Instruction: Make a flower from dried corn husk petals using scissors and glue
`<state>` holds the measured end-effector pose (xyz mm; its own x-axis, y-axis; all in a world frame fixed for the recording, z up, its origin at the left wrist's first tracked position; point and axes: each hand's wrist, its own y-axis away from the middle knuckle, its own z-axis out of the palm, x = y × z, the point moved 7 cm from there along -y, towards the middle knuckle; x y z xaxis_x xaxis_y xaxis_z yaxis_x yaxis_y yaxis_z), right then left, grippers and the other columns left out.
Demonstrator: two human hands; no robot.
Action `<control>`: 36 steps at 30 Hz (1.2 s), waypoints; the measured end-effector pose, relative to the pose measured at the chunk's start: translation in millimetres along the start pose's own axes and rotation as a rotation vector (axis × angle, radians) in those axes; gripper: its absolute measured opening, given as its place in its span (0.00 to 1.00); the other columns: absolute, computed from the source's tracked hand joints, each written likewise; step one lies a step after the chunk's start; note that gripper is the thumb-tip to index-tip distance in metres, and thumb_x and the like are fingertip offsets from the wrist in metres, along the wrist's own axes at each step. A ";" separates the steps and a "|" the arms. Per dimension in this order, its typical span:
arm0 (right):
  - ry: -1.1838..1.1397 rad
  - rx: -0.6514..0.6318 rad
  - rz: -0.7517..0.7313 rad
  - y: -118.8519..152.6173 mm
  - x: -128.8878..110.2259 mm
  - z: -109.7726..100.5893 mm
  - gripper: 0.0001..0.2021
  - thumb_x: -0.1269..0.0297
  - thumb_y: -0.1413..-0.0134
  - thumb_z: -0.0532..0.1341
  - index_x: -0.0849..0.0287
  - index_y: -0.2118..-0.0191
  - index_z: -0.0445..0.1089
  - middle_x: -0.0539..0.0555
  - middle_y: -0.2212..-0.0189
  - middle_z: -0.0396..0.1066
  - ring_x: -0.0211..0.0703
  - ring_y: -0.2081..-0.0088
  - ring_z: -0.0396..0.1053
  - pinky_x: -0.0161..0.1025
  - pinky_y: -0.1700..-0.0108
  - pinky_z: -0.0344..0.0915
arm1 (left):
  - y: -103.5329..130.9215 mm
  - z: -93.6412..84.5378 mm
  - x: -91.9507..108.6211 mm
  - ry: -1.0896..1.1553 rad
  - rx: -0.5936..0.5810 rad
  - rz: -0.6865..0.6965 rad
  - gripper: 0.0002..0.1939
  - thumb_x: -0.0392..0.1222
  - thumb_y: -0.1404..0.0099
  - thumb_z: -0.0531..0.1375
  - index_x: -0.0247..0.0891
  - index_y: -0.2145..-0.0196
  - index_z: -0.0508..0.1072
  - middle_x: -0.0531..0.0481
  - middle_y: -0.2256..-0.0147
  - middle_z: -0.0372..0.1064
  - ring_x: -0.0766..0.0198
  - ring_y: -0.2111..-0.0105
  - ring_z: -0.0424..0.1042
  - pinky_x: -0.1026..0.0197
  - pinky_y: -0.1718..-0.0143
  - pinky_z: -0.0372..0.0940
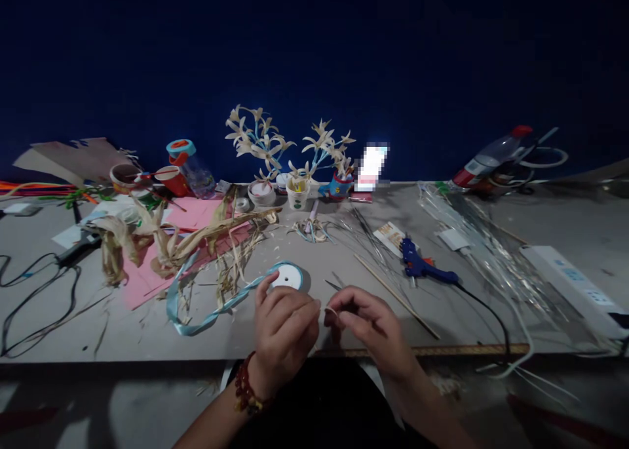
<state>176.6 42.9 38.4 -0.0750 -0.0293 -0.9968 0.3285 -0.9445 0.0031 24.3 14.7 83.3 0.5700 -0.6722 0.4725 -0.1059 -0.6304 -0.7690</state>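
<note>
My left hand (287, 324), with a beaded bracelet at the wrist, is closed in a pinch, its fingertips close to the right ones. My right hand (371, 321) has thumb and forefinger closed at a small pale strip (331, 311), thin and curved, that spans the gap between both hands. What kind of strip it is I cannot make out. Just behind my left hand lies a ribbon spool (287, 277), its light-blue ribbon (209, 320) looping left. A dark pointed tip (334, 284) shows beyond my right fingers; the rest is hidden.
Dried corn husks (160, 246) lie on pink paper (140, 285) at left. Pale husk-like flowers (265, 137) stand in cups at the back. To the right are a blue glue gun (425, 265), a thin stick (398, 297), wires, a power strip (572, 285) and a tilted bottle (491, 157).
</note>
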 end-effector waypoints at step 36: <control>-0.409 -0.298 0.280 -0.9 34.9 14.4 0.16 0.55 0.51 0.72 0.61 0.72 0.69 0.43 0.82 0.62 0.28 0.87 0.59 0.26 0.86 0.50 | 50.3 71.8 -30.9 1.492 -0.447 -1.244 0.08 0.40 0.51 0.66 0.35 0.78 0.72 0.56 0.83 0.60 0.72 0.82 0.52 0.66 0.77 0.48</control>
<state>160.1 38.0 4.7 -0.2854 -0.4449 -0.8489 0.6347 -0.7514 0.1805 59.8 31.6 -0.9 -0.5035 0.5478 0.6681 -0.5542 -0.7980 0.2367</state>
